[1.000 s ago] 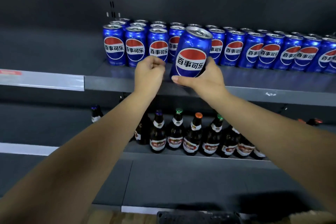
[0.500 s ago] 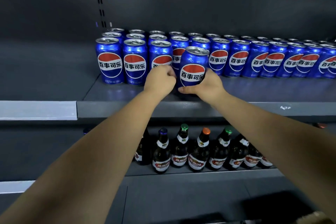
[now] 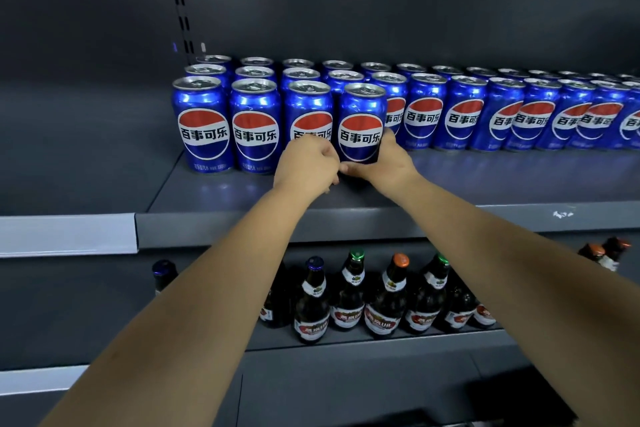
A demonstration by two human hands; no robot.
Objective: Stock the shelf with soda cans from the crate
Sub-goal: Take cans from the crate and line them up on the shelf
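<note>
**Change observed.** A second ago my right hand (image 3: 388, 163) held the soda can (image 3: 362, 121) tilted and clear of the shelf (image 3: 485, 184). Half a second ago the can was coming down near the shelf's front. It now stands upright on the shelf, directly ahead of my right hand, as the fourth can of the front row (image 3: 254, 125), which lies to that hand's left.

**Hands.** My right hand is wrapped round the can's base, thumb across the front and fingers behind on the right. My left hand (image 3: 306, 166) is curled into a loose fist just left of the can, in front of the lower part of the third front can. I see nothing held in it, and I cannot tell whether it touches either can.

**Position.** The can's label faces out, matching its neighbours. The back rows (image 3: 464, 111) run on beyond and to the right of my right hand. Bottles (image 3: 348, 295) stand on the shelf below my forearms.

**Assessment.** I judge this placement essentially done and only the release remaining. The front row is open to the right of my right hand, so stocking is not finished. The crate is not identifiable in view.
</note>
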